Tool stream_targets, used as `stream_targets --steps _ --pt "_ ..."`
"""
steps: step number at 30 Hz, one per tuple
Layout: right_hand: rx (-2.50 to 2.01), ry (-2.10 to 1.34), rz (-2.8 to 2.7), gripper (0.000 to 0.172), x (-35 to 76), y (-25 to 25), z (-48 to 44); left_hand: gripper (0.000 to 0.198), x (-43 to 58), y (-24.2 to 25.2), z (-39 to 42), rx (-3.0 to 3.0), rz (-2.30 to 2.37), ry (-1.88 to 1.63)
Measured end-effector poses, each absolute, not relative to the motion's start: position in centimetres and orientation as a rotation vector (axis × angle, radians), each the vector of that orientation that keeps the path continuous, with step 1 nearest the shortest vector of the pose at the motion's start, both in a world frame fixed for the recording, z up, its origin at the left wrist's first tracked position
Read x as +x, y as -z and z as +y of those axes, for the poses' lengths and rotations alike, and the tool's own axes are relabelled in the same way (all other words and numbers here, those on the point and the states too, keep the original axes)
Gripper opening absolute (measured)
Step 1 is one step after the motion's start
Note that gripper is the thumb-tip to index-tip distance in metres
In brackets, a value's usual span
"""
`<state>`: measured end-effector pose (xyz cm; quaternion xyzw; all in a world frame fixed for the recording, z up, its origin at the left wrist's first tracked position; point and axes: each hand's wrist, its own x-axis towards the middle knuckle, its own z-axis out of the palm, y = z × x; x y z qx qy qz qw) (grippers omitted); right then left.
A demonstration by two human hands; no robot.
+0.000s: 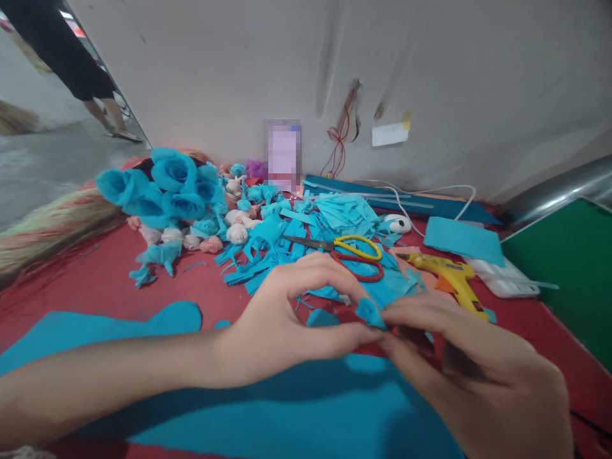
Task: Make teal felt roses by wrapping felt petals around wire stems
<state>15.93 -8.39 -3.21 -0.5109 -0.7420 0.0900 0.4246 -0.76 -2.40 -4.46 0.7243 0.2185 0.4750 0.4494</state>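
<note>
One small blue paper piece point(370, 312) is sitting between left hand point(287, 312) and right hand point(497, 363), both pinching it.

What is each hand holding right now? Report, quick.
Left hand: closed, pinching the small blue piece.
Right hand: closed, thumb and finger pinching that same piece.

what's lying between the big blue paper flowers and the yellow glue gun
In the head view, between the big blue flowers and the glue gun lie mostly small pale flowers, then blue paper strips with the scissors on top.
</note>
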Motion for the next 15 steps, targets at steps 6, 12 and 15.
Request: stream_targets --steps 6,12,15 --pt "-1.304 -0.243 -1.803 0.016 15.58 3.74 -8.31 0.006 -0.73 4.30 -2.45 1.904 0.533 -1.218" --pt "-1.232 -0.475 -1.742 0.021 15.74 4.13 -8.00 0.005 -0.81 4.15 -2.48 2.076 0.489 -1.287" --pt "-1.205 -0.561 -1.713 0.021 15.76 4.19 -7.91 0.003 -0.94 4.11 -2.54 2.158 0.491 -1.313"
